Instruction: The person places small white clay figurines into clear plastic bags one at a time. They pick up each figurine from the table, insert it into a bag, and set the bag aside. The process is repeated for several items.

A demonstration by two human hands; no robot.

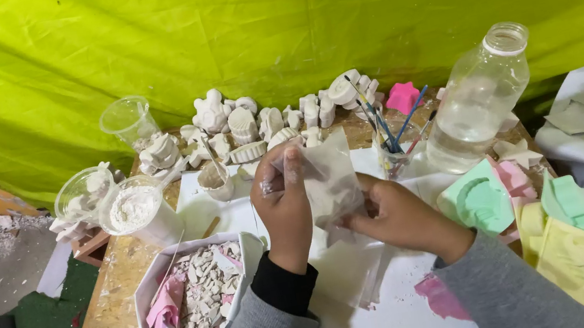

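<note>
My left hand [283, 201] and my right hand [389, 215] both grip a thin, translucent white sheet [330, 177], holding it up over white paper [363, 295] spread on the wooden table [105, 309]. The left hand pinches the sheet's upper left edge. The right hand holds its lower right part from below. Behind the hands stand several white plaster casts [245, 124].
A white box of broken plaster pieces [206, 287] with a pink cloth sits at my left. A cup of white powder [133, 208], empty plastic cups [130, 122], a small cup with brushes [389, 147], a clear bottle [477, 103] and coloured silicone moulds [559, 229] surround the hands.
</note>
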